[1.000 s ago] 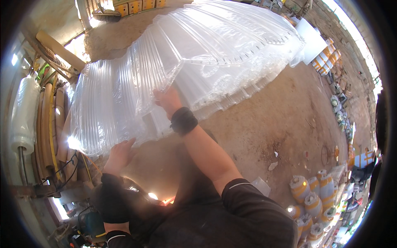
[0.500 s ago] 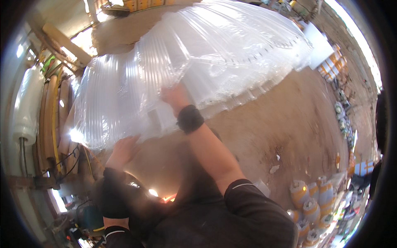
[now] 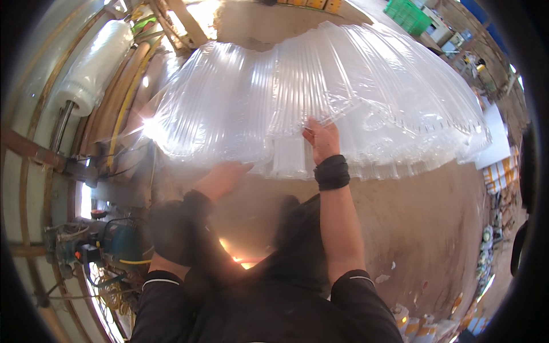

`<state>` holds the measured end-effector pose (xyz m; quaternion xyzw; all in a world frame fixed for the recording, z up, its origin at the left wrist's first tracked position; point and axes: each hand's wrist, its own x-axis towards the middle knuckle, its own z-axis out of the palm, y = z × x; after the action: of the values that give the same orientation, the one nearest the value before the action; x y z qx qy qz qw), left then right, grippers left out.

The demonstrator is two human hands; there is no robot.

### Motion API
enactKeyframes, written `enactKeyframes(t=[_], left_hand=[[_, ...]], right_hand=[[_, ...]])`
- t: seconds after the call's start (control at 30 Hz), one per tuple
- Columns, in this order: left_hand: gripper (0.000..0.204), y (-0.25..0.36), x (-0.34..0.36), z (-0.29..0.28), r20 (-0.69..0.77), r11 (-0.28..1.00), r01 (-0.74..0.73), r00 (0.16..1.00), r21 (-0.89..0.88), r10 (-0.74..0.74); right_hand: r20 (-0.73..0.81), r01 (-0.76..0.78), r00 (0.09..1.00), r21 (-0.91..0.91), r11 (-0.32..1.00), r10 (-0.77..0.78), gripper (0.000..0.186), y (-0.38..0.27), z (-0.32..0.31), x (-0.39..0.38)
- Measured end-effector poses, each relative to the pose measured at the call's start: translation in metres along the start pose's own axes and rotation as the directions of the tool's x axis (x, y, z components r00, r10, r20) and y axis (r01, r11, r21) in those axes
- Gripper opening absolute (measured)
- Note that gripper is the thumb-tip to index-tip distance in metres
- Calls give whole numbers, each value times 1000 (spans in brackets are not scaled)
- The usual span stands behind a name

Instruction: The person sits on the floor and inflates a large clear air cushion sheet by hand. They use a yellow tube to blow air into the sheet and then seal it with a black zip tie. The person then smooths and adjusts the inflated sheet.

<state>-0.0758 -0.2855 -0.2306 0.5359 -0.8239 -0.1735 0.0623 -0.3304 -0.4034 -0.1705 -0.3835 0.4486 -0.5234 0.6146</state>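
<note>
Right hand (image 3: 322,140), half-curled, touches clear plastic sheeting (image 3: 389,103) spread beyond it, grip unclear.

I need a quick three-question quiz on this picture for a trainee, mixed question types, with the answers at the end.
1. What is the right hand touching? A, a cardboard tube; B, clear plastic sheeting; C, the floor.
2. True or false: the left hand is nearer the clear roll than the right hand is.
3. Fill in: the crate at upper right is ____.

Key: 1, B; 2, true; 3, green.
</note>
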Motion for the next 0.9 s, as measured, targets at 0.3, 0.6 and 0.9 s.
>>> enactKeyframes(t=[0.3, 0.6, 0.9], left_hand=[[48, 3, 0, -3, 29, 1000, 20, 999, 7, -21], [39, 4, -1, -2, 40, 999, 35, 999, -1, -35], [36, 8, 1, -7, 40, 999, 33, 999, -11, -32]], right_hand=[[-82, -8, 997, -7, 1000, 7, 44, -2, 9, -2], [-25, -24, 999, 2, 1000, 24, 38, 2, 0, 4], [-59, -9, 998, 18, 1000, 10, 39, 0, 4, 3]])
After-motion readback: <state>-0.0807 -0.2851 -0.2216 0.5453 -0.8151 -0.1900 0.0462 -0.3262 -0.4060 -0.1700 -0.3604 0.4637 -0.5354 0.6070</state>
